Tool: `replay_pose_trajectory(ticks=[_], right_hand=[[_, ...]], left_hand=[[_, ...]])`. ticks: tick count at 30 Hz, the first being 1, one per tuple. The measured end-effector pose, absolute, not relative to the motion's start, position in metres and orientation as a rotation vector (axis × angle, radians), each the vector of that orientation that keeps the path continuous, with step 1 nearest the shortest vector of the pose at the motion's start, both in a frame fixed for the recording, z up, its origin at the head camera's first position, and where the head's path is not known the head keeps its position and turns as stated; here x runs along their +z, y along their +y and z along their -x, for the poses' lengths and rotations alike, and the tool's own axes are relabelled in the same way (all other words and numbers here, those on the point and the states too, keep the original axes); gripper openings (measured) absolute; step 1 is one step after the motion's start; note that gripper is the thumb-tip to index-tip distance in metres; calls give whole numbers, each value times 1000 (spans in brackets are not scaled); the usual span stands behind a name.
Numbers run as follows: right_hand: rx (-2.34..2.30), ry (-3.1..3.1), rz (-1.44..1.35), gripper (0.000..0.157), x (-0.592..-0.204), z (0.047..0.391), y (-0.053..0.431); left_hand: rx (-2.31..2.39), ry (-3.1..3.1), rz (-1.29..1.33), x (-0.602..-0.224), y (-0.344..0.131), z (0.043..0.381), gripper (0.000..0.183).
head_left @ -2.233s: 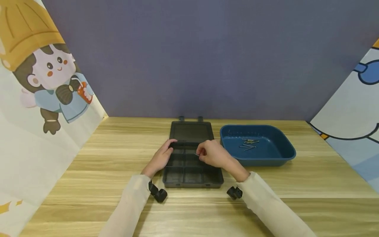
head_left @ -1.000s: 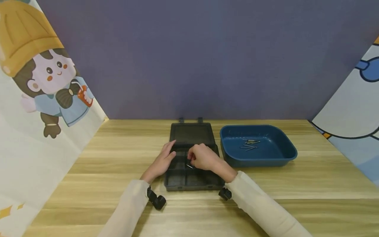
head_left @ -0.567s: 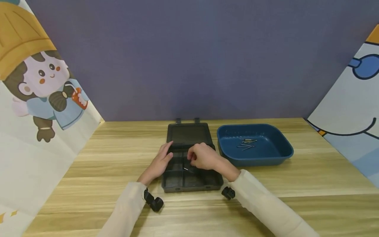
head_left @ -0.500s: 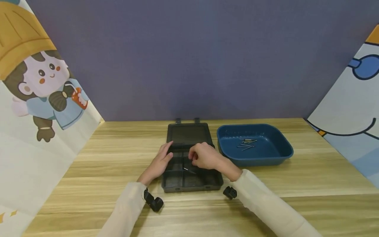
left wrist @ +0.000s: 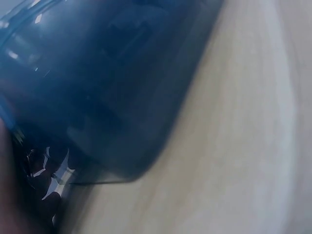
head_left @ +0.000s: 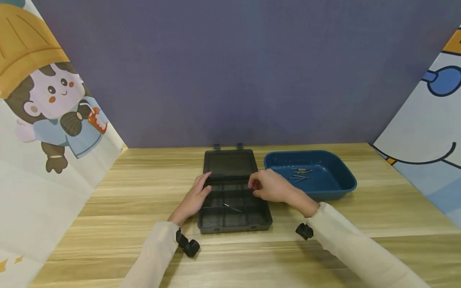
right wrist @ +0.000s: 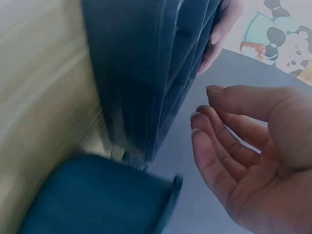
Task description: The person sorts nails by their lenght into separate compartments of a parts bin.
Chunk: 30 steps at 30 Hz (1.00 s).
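A dark, see-through divided box lies on the table, its lid folded back. A thin metal nail lies slanted in its front middle compartment. My left hand rests along the box's left rim, thumb over the edge and fingers extended. Over the right rim hovers my right hand, fingers loosely bent. The right wrist view shows the right hand with a gap between thumb and fingers and nothing held. Blurred dark blue plastic fills much of the left wrist view.
Right of the box stands a deep blue tray, close beside it. Several silver nails and brass-coloured ones lie in the tray. A grey-purple panel rises behind the wooden table, with cartoon-printed walls at both sides.
The right hand brought the nail over the box and let it go into the front middle compartment, then drew back right towards the tray. The left hand stayed at the box's left rim.
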State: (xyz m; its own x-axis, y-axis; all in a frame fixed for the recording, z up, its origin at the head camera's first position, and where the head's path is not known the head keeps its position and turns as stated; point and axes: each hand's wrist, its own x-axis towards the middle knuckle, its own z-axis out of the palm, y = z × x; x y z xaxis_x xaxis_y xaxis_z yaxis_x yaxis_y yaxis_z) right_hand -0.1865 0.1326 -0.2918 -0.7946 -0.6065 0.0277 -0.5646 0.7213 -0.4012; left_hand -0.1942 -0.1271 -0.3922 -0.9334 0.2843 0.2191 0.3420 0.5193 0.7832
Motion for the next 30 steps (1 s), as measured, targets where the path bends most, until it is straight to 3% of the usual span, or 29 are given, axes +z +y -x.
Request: replay_pose_trajectory(ticks=[9, 30], right_hand=[[-607, 2898, 997, 11, -283, 191, 163], [-555, 2966, 783, 16, -291, 206, 228]], left_hand=[[-1414, -2683, 553, -392, -128, 195, 50], [-1433, -2679, 548, -391, -128, 194, 50]])
